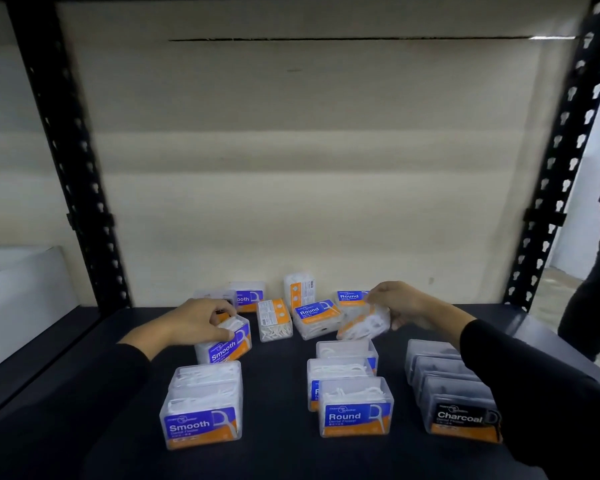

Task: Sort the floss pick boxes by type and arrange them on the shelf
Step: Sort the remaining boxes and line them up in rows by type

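Observation:
Clear floss pick boxes with blue-and-orange labels stand on the dark shelf (281, 455). My left hand (201, 322) grips a tilted Smooth box (227, 342) behind two lined-up Smooth boxes (203, 424). My right hand (400, 306) holds a tilted box (364, 325), its label hidden, above the back of the Round row (355, 407). A Charcoal row (459, 415) with a black label stands at the right, partly behind my right sleeve. Loose boxes lie at the back: a Smooth box (248, 296), two Round boxes (317, 317), and others showing backs (274, 318).
Black perforated uprights (66, 157) frame the shelf on both sides, with a beige back panel (309, 168) behind. A white surface (21, 289) lies left of the rack. A person in dark clothes (596, 289) stands at the right edge.

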